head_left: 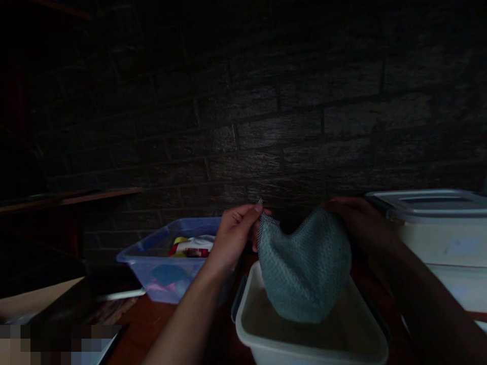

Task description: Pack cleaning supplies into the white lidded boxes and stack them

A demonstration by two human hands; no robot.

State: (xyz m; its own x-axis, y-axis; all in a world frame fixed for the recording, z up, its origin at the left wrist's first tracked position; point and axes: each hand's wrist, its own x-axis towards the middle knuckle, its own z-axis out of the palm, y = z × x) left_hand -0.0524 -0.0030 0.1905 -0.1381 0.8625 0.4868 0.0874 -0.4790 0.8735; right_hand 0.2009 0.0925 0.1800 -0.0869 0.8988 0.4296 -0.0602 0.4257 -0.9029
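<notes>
A grey-green textured cloth (pixel 308 268) with a dark checked edging hangs between my two hands, sagging in the middle. My left hand (pixel 241 225) pinches its upper left corner between thumb and fingers. At the upper right corner, my right hand (pixel 353 218) is closed on the cloth; it is dim and slightly blurred. Directly below stands an open white plastic box (pixel 315 350), and the cloth's lower part hangs over its opening. Dark clips show at the box's sides.
Left of the box sits a clear bluish plastic bin (pixel 167 268) holding several items. Lidded white containers (pixel 449 238) are stacked at the right. A wooden shelf edge (pixel 102 196) juts out at left, above a cardboard box (pixel 41 299). A dark brick-patterned wall (pixel 243 126) rises behind.
</notes>
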